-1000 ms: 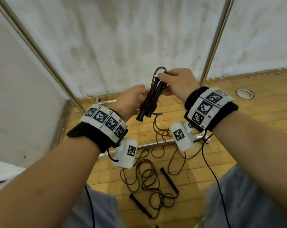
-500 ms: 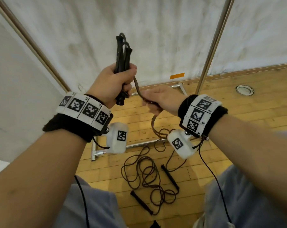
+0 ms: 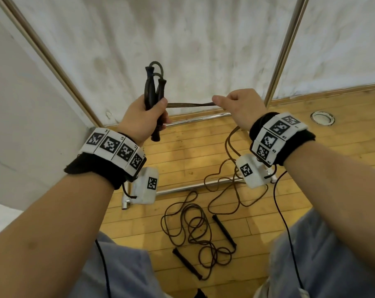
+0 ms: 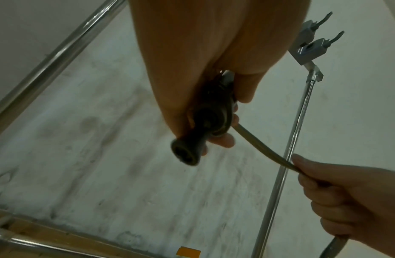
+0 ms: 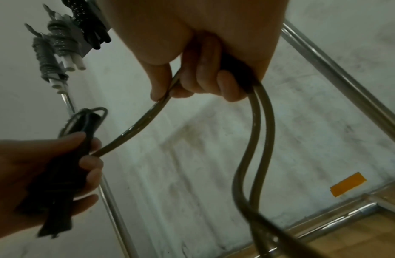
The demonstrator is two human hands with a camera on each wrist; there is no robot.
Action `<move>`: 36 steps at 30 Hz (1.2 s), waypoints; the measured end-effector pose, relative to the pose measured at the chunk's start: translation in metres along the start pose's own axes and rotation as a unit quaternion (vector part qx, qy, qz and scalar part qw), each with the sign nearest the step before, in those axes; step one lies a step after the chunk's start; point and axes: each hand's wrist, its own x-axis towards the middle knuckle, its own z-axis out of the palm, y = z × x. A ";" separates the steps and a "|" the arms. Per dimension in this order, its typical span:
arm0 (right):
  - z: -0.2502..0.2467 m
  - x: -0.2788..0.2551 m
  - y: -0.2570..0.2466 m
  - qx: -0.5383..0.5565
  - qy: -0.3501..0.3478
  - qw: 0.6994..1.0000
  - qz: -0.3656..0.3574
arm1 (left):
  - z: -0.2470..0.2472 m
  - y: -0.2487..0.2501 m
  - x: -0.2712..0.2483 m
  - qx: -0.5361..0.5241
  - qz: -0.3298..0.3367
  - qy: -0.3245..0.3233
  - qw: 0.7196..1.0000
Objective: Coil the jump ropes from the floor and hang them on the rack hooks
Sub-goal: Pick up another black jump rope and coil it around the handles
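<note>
The dark jump rope (image 3: 188, 104) has two black handles (image 3: 153, 97) bunched upright in the left hand (image 3: 142, 119), whose fingers wrap them. A taut stretch runs across to the right hand (image 3: 239, 108), fist closed round the cord (two strands hang below it). How the strands lie inside that fist is hidden. A second rope (image 3: 198, 235) lies tangled on the wooden floor (image 3: 182, 153) below.

We cannot see the middle of the black handles (image 3: 153, 97), which the left hand (image 3: 142, 119) covers. The cord (image 3: 189, 104) vanishes inside the right hand (image 3: 239, 108). A dark object (image 3: 199, 294) is cut off at the head view's bottom edge. The rack hooks (image 4: 314, 37) appear blurred, and the hung ropes (image 5: 59, 40) are dim.
</note>
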 end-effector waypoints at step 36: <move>0.040 -0.022 -0.017 0.044 -0.046 0.998 -0.012 | 0.028 -0.003 0.000 -0.014 -0.026 -0.072 0.997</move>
